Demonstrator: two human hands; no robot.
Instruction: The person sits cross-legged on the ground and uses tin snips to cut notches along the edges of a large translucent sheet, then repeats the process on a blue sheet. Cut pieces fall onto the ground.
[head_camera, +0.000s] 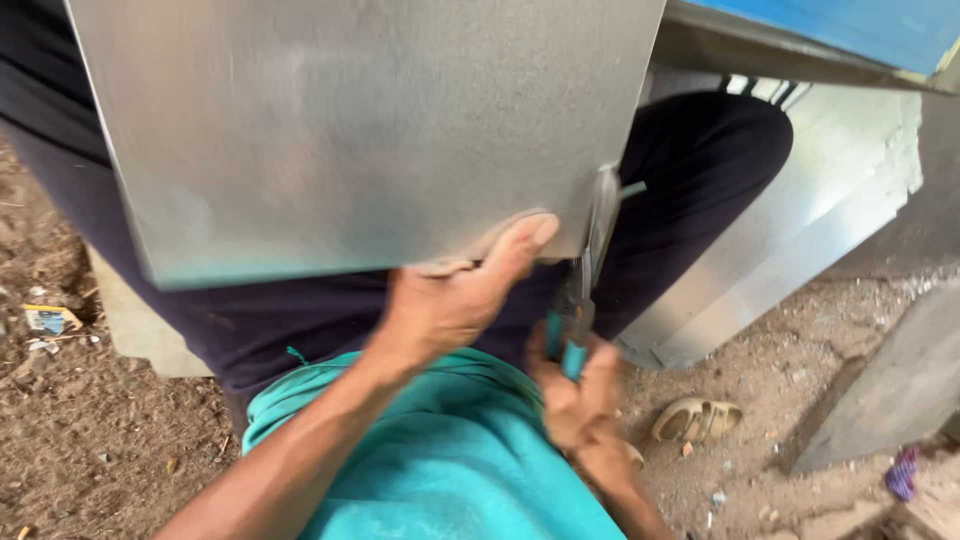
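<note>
Head view: we hold the metal sheet (360, 130) over our lap; our left hand (450, 300) closes its grip on the sheet's lower edge, thumb on top; our right hand (575, 395) clasps the teal-handled snips (585, 290), blades at that edge; a sandal (697, 418) lies on the dirt floor (100, 440).

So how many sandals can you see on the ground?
1: a tan sandal lies on the dirt right of the right hand holding the snips. A second may be hidden.
</note>
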